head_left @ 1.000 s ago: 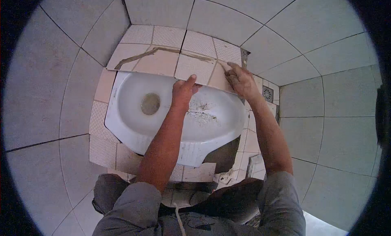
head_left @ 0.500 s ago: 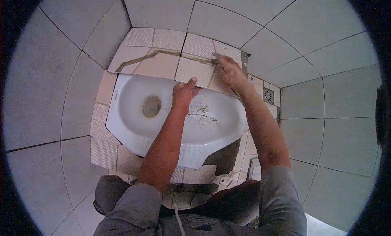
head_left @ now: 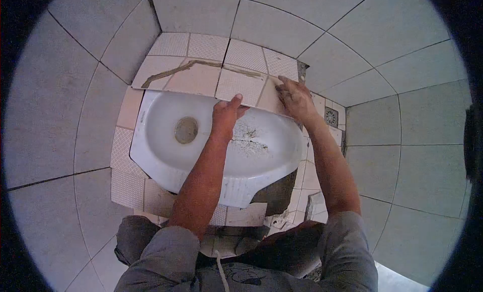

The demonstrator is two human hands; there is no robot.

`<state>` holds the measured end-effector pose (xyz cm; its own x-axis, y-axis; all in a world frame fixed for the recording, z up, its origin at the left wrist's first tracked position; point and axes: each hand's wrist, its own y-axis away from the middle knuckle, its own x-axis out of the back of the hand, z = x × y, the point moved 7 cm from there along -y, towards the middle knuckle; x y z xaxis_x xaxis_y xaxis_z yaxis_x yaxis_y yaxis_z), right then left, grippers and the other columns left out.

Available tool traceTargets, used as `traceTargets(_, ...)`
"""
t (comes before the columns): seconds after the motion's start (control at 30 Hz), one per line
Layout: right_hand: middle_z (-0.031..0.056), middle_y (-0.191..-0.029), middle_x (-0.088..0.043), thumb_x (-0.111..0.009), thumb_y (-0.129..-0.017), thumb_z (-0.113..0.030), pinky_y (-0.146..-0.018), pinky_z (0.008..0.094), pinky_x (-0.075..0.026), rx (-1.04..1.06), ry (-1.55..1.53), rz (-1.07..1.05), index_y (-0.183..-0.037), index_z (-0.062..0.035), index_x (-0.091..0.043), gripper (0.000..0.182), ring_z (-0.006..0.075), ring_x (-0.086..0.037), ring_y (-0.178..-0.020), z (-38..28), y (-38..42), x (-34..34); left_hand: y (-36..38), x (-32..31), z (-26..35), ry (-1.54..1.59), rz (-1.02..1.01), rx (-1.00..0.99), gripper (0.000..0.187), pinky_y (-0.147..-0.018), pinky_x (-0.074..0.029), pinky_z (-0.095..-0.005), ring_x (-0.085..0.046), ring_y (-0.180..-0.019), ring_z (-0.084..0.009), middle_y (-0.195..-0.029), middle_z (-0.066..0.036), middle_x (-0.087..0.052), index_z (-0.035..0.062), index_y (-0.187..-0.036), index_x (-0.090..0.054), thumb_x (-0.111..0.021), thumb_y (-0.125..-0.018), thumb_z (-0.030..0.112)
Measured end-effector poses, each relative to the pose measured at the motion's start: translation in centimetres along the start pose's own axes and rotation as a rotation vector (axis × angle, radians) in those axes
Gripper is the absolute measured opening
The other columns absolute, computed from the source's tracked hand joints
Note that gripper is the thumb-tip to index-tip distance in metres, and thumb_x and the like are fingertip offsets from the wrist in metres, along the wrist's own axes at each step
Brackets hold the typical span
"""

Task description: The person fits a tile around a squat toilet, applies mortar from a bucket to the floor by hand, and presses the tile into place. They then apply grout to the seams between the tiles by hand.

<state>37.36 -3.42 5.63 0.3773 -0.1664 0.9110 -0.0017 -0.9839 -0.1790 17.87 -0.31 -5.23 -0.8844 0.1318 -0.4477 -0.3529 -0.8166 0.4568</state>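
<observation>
My left hand (head_left: 229, 116) pinches the front edge of a patterned floor tile (head_left: 239, 86), thumb on top and fingers beneath the overhanging edge. To its right, my right hand (head_left: 298, 100) is over the plain right-hand tile (head_left: 270, 96), fingers apart and slightly bent; their tips look smeared with grey. A brown streak of paste (head_left: 173, 70) runs across the tiles from the left and thins out on the patterned tile. Below the row of tiles lies a white squat toilet pan (head_left: 211, 161), with dark crumbs scattered in its bowl.
Large grey wall tiles (head_left: 282, 20) enclose the space on the left, back and right. A square floor drain (head_left: 331, 118) sits at the right. Dark bare ground (head_left: 276, 196) shows beside the pan's lower right. More patterned tiles (head_left: 128, 156) border its left side.
My right hand has moved to the right, off the end of the brown streak, and its fingers have spread. The left hand stays on the tile edge.
</observation>
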Motion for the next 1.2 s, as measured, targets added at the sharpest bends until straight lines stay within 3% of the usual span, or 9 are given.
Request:
traceTargets(0.17,0.0185,-0.109,-0.063,-0.050,-0.089,-0.007,-0.094,0.0442,-0.042,-0.079,-0.014,-0.069,-0.126,-0.0044,-0.048,0.038,0.0375,-0.057,-0.105,0.3,1.6,0.3,0.0,0.1,-0.2,-0.009,0.030,0.019,0.041,-0.081,-0.053,-0.0326,-0.066,-0.087,-0.0249,-0.097,-0.018,-0.065,-0.0085,-0.103,-0.057,-0.063,-0.087,0.028)
traceTargets(0.23,0.0163,-0.110,-0.063,-0.052,-0.081,-0.007,-0.100,0.0449,-0.034,-0.052,-0.018,-0.057,-0.129,-0.0066,-0.045,0.049,0.0361,-0.053,-0.110,0.2,2.6,0.5,0.1,0.0,0.0,-0.009,0.030,0.018,0.041,-0.081,-0.054,-0.0325,-0.066,-0.088,-0.0247,-0.097,-0.018,-0.065,-0.0086,-0.104,-0.057,-0.063,-0.087,0.028)
traceTargets(0.43,0.0162,-0.119,-0.058,-0.048,-0.076,-0.003,-0.101,0.0462,-0.032,-0.117,0.042,-0.102,-0.133,-0.0082,-0.041,0.058,0.0357,-0.048,-0.116,-0.3,5.3,1.8,0.4,0.0,0.3,-0.028,0.012,-0.013,0.042,-0.081,-0.054,-0.0305,-0.066,-0.089,-0.0237,-0.099,-0.019,-0.065,-0.0096,-0.104,-0.056,-0.063,-0.088,0.028)
traceTargets(0.57,0.0174,-0.116,-0.058,-0.049,-0.076,-0.001,-0.100,0.0466,-0.033,-0.119,0.015,-0.062,-0.133,-0.0081,-0.041,0.058,0.0362,-0.050,-0.112,0.7,6.8,1.8,-0.2,0.2,-0.3,0.023,-0.034,0.006,0.042,-0.084,-0.051,-0.0347,-0.065,-0.092,-0.0259,-0.103,-0.017,-0.063,-0.0082,-0.108,-0.053,-0.064,-0.087,0.026)
traceTargets(0.63,0.0134,-0.111,-0.062,-0.048,-0.090,-0.007,-0.099,0.0446,-0.035,-0.105,0.102,-0.001,-0.130,-0.0064,-0.045,0.040,0.0355,-0.053,-0.105,0.5,7.5,2.3,-0.2,0.0,-0.3,0.036,-0.056,0.000,0.042,-0.084,-0.051,-0.0350,-0.065,-0.093,-0.0261,-0.104,-0.017,-0.063,-0.0082,-0.110,-0.053,-0.064,-0.087,0.025)
traceTargets(0.77,0.0134,-0.108,-0.063,-0.048,-0.087,-0.004,-0.096,0.0447,-0.037,-0.127,0.025,0.004,-0.129,-0.0058,-0.045,0.042,0.0358,-0.054,-0.102,0.8,8.4,2.8,-0.1,0.1,-0.2,0.007,-0.007,0.000,0.040,-0.084,-0.052,-0.0344,-0.064,-0.094,-0.0264,-0.106,-0.018,-0.062,-0.0084,-0.109,-0.053,-0.062,-0.089,0.025)
traceTargets(0.83,0.0197,-0.107,-0.060,-0.050,-0.077,0.000,-0.092,0.0492,-0.037,-0.132,0.066,0.001,-0.128,-0.0062,-0.047,0.051,0.0379,-0.054,-0.102,0.7,8.7,3.1,0.2,0.0,0.0,-0.014,0.003,0.003,0.040,-0.084,-0.053,-0.0336,-0.065,-0.094,-0.0263,-0.105,-0.020,-0.063,-0.0087,-0.108,-0.054,-0.060,-0.090,0.027)
traceTargets(1.03,0.0185,-0.101,-0.063,-0.050,-0.077,0.001,-0.091,0.0492,-0.038,-0.131,0.091,0.121,-0.126,-0.0035,-0.047,0.049,0.0380,-0.056,-0.099,-0.3,8.9,4.8,0.6,-0.2,0.4,0.017,-0.025,-0.002,0.044,-0.087,-0.052,-0.0353,-0.064,-0.097,-0.0285,-0.108,-0.020,-0.061,-0.0098,-0.110,-0.052,-0.062,-0.089,0.028)
traceTargets(1.2,0.0155,-0.100,-0.064,-0.050,-0.076,0.002,-0.092,0.0472,-0.038,-0.147,0.019,0.041,-0.129,-0.0045,-0.045,0.053,0.0362,-0.055,-0.101,-0.4,8.4,3.4,0.0,0.1,-0.3,0.018,-0.006,0.019,0.046,-0.087,-0.052,-0.0343,-0.064,-0.098,-0.0278,-0.108,-0.019,-0.062,-0.0104,-0.113,-0.051,-0.062,-0.089,0.027)
